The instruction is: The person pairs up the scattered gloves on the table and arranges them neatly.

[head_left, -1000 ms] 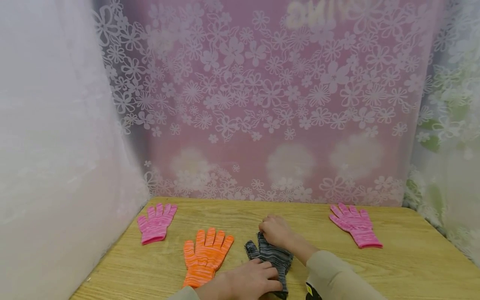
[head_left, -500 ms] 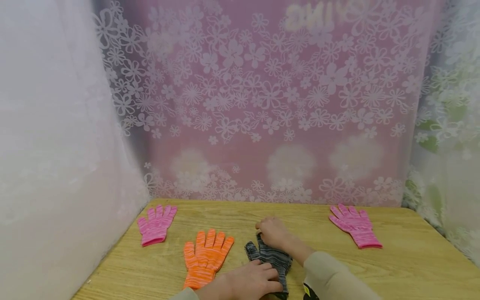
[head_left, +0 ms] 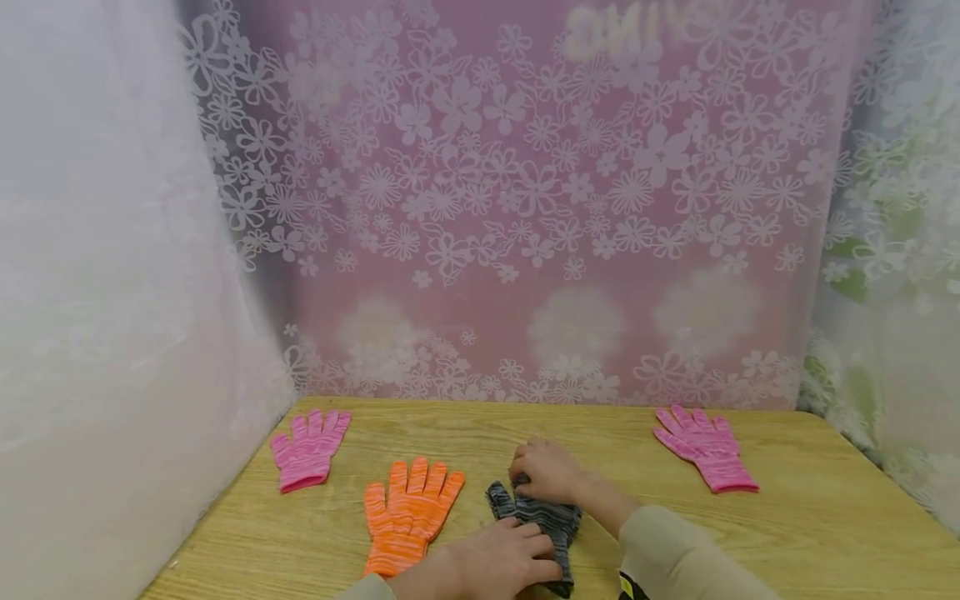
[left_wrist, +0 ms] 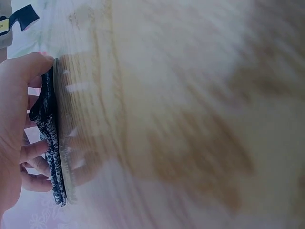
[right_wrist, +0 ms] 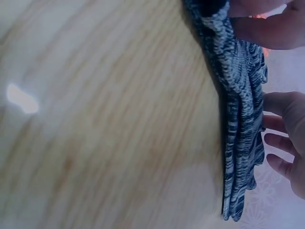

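A dark grey striped knit glove (head_left: 551, 518) lies on the wooden table between both hands. My left hand (head_left: 498, 557) rests on its cuff end, fingers loosely bent. At the finger end, my right hand (head_left: 551, 471) touches the glove and hides some of its fingers; a dark glove thumb (head_left: 500, 500) sticks out to the left. In the left wrist view the glove (left_wrist: 50, 129) appears edge-on beneath the hands. From the right wrist the glove (right_wrist: 238, 109) shows as stacked knit layers, with fingertips at its upper surface.
An orange glove (head_left: 412, 517) lies just left of the grey one, its cuff partly behind my left forearm. Pink gloves lie at the far left (head_left: 311, 450) and far right (head_left: 708, 450) of the table (head_left: 810, 517). A floral curtain (head_left: 540, 208) hangs behind.
My right hand has drawn back slightly toward me over the glove's finger end. My left hand stays on the cuff end. The view has shifted a little.
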A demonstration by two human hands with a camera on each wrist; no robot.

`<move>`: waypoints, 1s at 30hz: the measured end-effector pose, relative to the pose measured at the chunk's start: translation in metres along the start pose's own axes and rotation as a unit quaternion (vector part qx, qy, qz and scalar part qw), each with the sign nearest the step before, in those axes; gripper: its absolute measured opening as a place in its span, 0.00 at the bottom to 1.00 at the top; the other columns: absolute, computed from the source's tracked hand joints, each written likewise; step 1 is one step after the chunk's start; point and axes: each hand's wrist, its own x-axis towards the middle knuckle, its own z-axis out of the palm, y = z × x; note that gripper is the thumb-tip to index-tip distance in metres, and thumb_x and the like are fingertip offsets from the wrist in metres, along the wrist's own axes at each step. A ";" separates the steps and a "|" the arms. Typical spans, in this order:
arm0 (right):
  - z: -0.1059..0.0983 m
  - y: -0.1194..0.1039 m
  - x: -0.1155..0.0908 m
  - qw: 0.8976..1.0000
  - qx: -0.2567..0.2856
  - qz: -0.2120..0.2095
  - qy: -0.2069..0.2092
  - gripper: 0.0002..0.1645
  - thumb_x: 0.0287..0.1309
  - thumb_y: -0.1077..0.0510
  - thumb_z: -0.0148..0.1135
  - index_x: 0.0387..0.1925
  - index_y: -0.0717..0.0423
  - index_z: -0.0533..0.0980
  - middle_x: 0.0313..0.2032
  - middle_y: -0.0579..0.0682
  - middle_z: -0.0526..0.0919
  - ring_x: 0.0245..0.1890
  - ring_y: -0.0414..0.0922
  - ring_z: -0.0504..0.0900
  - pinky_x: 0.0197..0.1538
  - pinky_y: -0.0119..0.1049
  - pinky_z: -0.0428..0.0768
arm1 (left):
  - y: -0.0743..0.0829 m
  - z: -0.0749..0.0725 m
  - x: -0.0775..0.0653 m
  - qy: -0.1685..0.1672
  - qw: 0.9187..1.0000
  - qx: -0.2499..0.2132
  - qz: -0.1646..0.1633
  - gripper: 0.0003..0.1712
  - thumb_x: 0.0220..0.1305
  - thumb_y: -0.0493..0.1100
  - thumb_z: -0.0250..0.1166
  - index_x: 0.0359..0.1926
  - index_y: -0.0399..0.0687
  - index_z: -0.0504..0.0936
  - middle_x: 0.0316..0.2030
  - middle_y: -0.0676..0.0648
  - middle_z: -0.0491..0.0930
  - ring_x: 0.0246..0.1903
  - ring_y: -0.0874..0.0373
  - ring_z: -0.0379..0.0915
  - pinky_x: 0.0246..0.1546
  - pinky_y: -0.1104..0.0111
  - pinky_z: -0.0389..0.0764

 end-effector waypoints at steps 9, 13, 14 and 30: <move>0.000 0.005 -0.007 0.997 0.069 -0.035 0.023 0.07 0.58 0.56 0.60 0.38 0.50 0.81 0.40 0.46 0.77 0.42 0.45 0.74 0.44 0.41 0.73 | -0.001 0.001 -0.001 0.007 1.000 -0.013 -0.002 0.22 0.66 0.60 0.51 0.56 0.59 0.74 0.50 0.58 0.70 0.47 0.69 0.63 0.45 0.80 0.63; -0.003 0.013 -0.013 0.992 0.104 -0.047 0.058 0.09 0.60 0.61 0.58 0.40 0.55 0.81 0.41 0.49 0.77 0.42 0.45 0.75 0.44 0.38 0.74 | 0.000 0.001 -0.001 0.002 1.000 -0.007 -0.002 0.22 0.66 0.61 0.51 0.56 0.59 0.73 0.50 0.58 0.70 0.46 0.69 0.63 0.45 0.80 0.64; -0.004 0.016 -0.015 0.991 0.105 -0.045 0.069 0.08 0.59 0.62 0.58 0.40 0.56 0.80 0.41 0.49 0.78 0.42 0.46 0.76 0.43 0.38 0.75 | 0.000 0.000 -0.001 0.002 1.000 -0.006 -0.003 0.22 0.66 0.61 0.51 0.56 0.60 0.73 0.50 0.58 0.70 0.46 0.69 0.63 0.44 0.80 0.64; -0.034 0.078 -0.070 0.973 0.146 0.132 0.118 0.12 0.56 0.66 0.60 0.44 0.59 0.77 0.46 0.59 0.76 0.43 0.57 0.76 0.40 0.48 0.75 | 0.000 0.002 0.000 0.008 1.000 -0.005 -0.008 0.21 0.67 0.60 0.49 0.55 0.60 0.73 0.49 0.59 0.70 0.45 0.69 0.63 0.43 0.81 0.62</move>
